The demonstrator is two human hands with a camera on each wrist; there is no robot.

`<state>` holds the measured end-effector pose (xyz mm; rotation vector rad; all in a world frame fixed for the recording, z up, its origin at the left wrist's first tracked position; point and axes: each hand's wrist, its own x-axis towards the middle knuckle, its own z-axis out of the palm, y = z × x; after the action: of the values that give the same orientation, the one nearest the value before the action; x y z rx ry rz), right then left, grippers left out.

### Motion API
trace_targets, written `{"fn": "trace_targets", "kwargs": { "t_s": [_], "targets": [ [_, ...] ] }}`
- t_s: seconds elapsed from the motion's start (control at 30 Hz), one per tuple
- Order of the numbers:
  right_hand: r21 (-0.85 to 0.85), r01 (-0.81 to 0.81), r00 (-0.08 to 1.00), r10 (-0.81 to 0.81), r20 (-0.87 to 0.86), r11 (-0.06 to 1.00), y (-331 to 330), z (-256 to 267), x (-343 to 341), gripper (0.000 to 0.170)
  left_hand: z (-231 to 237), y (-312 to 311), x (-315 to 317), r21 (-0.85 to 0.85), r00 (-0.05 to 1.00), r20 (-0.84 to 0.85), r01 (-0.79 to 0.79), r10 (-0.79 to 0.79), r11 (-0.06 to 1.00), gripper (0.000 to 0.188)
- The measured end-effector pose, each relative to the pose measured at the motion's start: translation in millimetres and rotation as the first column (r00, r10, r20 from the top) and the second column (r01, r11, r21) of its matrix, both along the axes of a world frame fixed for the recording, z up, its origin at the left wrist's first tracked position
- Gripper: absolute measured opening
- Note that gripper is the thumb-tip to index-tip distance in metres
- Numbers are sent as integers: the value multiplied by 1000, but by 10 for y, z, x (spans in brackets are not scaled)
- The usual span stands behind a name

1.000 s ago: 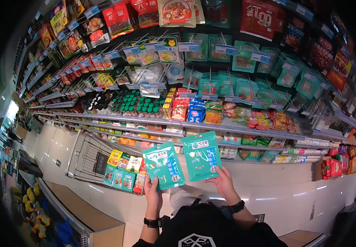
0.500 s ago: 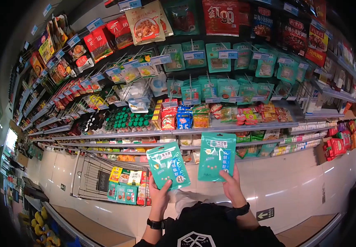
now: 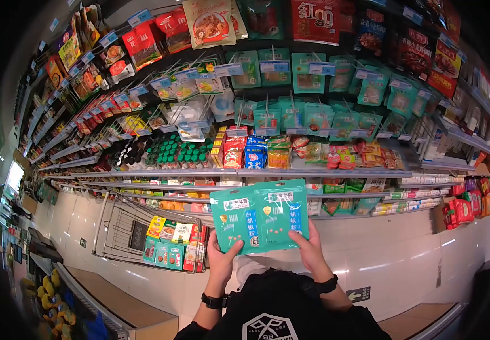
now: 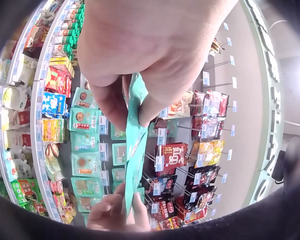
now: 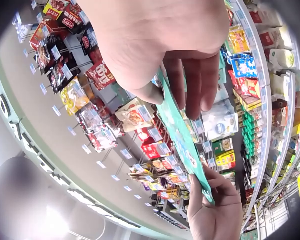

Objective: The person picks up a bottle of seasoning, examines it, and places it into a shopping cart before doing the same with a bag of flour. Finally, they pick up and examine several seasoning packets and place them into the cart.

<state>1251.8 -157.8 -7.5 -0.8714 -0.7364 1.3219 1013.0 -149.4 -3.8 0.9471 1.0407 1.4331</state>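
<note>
Teal packets [image 3: 235, 220] now touch, side by side, no longer apart.

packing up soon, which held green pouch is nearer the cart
The left pouch, in the left hand; the right pouch, in the right hand, is farther from the cart.

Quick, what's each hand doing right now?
Left hand: closed, pinching the left green packet.
Right hand: closed, pinching the right green packet.
</note>
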Motion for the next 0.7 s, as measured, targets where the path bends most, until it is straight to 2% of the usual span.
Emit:
{"fn": "trace_targets", "kwargs": {
  "t_s": [0.03, 0.23, 0.37, 0.43, 0.5, 0.6, 0.67, 0.7],
  "targets": [
    [1, 5, 1000, -5, -7, 1000, -13, 21, 1, 42, 10, -9, 5, -3, 1000, -8, 6, -6, 1000, 51],
    [-2, 10, 998, -10, 60, 1000, -44, 90, 40, 41, 63, -19, 65, -4, 1000, -22, 10, -10, 1000, 50],
    [-12, 26, 998, -26, 61, 1000, -40, 18, 89, 35, 103, -1, 88, -11, 997, -64, 29, -30, 1000, 47],
    [-34, 43, 999, -43, -4, 999, -38, -4, 119, 31, 115, 5, 106, -11, 999, -46, 18, -18, 1000, 44],
    [-30, 43, 999, -43, 6, 999, -32, -66, 189, 34, 96, 17, 102, -9, 1000, -27, 3, -3, 1000, 41],
    [-28, 57, 998, -57, -21, 998, -34, -8, 251, 34, 70, 40, 31, -25, 1000, 27, 2, -2, 1000, 33],
    [-24, 72, 996, -73, -54, 997, -34, 101, 273, 32, 112, 68, 3, -101, 952, 306, 3, 28, 995, 27],
    [-66, 89, 984, -98, -150, 994, -33, 159, 281, 34, 114, 94, -19, -97, 951, 308, -1, 31, 995, 27]
  ]
}}
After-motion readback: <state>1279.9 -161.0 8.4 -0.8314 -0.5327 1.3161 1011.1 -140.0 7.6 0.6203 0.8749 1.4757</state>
